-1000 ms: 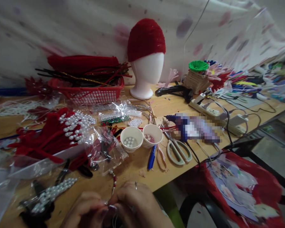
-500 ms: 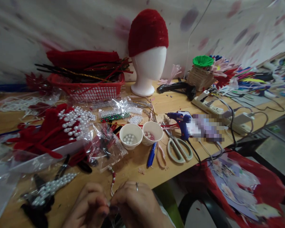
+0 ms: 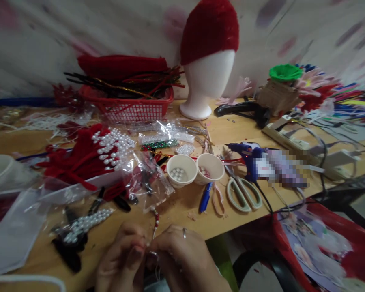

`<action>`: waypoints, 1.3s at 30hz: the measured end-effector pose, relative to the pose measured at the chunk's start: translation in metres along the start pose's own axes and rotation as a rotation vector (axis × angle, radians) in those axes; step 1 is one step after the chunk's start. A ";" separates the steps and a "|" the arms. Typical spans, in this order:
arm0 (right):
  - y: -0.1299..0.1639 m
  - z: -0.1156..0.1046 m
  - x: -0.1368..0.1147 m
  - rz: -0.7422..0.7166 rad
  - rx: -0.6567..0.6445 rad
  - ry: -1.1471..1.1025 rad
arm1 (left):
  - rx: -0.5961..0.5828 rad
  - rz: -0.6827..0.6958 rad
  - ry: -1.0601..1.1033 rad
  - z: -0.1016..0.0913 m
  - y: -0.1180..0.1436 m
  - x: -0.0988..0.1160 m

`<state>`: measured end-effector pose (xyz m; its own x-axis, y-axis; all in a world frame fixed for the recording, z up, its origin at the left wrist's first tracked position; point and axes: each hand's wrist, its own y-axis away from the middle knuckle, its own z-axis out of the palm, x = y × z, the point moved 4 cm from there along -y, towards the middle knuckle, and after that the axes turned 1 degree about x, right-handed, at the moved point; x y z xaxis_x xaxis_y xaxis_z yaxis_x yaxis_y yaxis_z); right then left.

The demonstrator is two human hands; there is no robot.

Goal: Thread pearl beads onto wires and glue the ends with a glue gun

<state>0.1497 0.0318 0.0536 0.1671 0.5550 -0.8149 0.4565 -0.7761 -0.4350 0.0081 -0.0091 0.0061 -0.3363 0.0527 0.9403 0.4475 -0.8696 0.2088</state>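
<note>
My left hand (image 3: 123,257) and my right hand (image 3: 187,257), which wears a ring, are close together at the table's front edge. Fingertips of both are pinched on a thin string of beads. Red and white beads of the beaded string (image 3: 156,220) lie on the table just beyond the fingers, and thin pale strands hang below. What sits exactly between the fingertips is too small to make out. Past my hands stand a cup of white pearls (image 3: 182,178) and a cup of pink-red beads (image 3: 211,174).
Scissors (image 3: 243,194), a blue pen (image 3: 205,198) and a blue glue gun (image 3: 252,160) lie at the right by a power strip (image 3: 295,140). A foam head (image 3: 205,81) in a red cap and a red basket (image 3: 130,109) stand behind. Bagged pearl sprays (image 3: 86,225) lie left.
The view has turned left, so the table's things sit further right in the picture. A white cup now shows at the left edge. Both hands stay pinched on the beaded string.
</note>
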 end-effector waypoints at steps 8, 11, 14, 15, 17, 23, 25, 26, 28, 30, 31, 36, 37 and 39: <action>-0.007 -0.003 -0.008 0.121 -0.119 0.006 | 0.061 -0.232 0.295 0.025 -0.003 0.006; -0.006 -0.003 -0.009 0.070 -0.078 -0.033 | 0.023 -0.255 0.298 0.027 0.002 0.002; -0.003 -0.005 -0.011 0.057 -0.021 -0.002 | 0.004 -0.272 0.305 0.024 0.006 -0.005; -0.002 -0.005 -0.012 0.066 -0.016 0.011 | 0.003 -0.270 0.311 0.023 0.007 -0.007; 0.001 -0.006 -0.013 0.086 -0.025 0.020 | -0.014 -0.247 0.315 0.021 0.007 -0.008; 0.002 -0.003 -0.009 0.197 -0.126 0.039 | -0.073 -0.198 0.292 0.022 0.005 0.005; 0.000 -0.002 -0.007 0.174 -0.124 0.050 | -0.052 -0.210 0.265 0.022 0.004 0.008; -0.001 -0.002 -0.007 0.158 -0.123 0.055 | -0.031 -0.203 0.241 0.021 0.003 0.009; -0.003 -0.001 -0.006 0.134 -0.133 0.067 | -0.009 -0.164 0.190 0.018 0.001 0.009; -0.004 -0.001 -0.004 0.130 -0.142 0.083 | -0.062 -0.126 0.169 0.018 -0.002 0.009; -0.004 -0.001 -0.003 0.132 -0.143 0.084 | -0.106 -0.117 0.177 0.019 -0.003 0.008; -0.003 0.001 0.003 0.085 -0.087 0.034 | -0.102 -0.182 0.239 0.023 0.000 0.010; -0.003 0.001 0.003 0.070 -0.069 0.022 | -0.079 -0.194 0.232 0.024 0.001 0.011; -0.002 0.001 0.004 0.064 -0.056 0.012 | -0.072 -0.200 0.217 0.026 0.004 0.014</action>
<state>0.1487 0.0358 0.0506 0.2081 0.5084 -0.8356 0.4929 -0.7924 -0.3594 0.0264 0.0011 0.0265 -0.5846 0.1271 0.8013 0.2973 -0.8854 0.3574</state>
